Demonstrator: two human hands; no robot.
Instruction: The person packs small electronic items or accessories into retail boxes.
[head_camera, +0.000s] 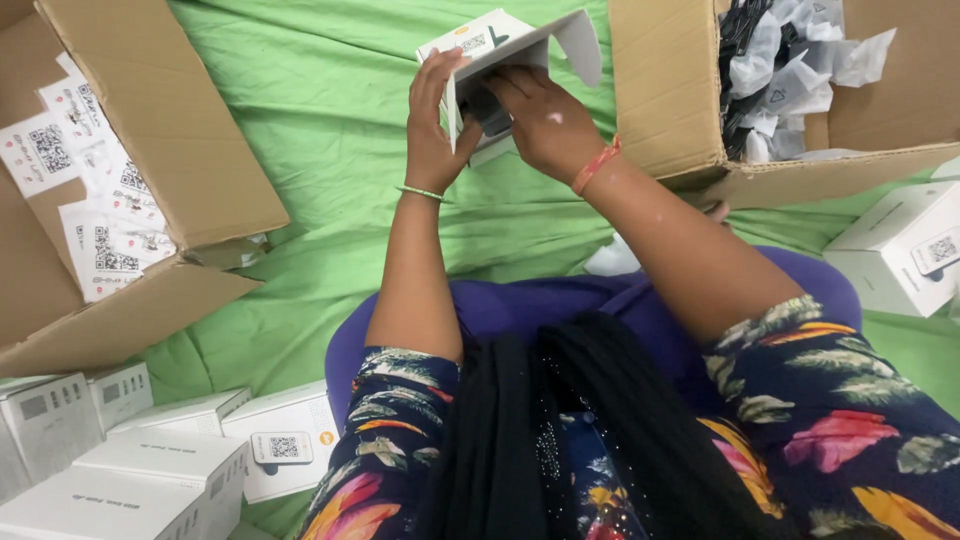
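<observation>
- The small white carton (500, 45) sits at twelve o'clock over the green cloth (320, 150), its end flap open; the left hand (432, 130) grips its side with fingers wrapped flat; the right hand (545, 120) has fingers curled on a dark item (490, 108) at the mouth, judged partway in, flap not yet closed.
- Closed white boxes (150, 465) stacked at seven o'clock suggest finished units; another white box (900, 245) lies at three.
- Brown box (665, 90) at one o'clock holds bagged dark parts (790, 70); the brown box (150, 130) at ten holds label sheets (90, 190).

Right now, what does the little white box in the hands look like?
The white box is small, looks like cardboard, and has a square code sticker on one face. Its end flap stands open, tilted up over the green sheet. The left hand grips its side; the right hand pushes something dark inside.
</observation>
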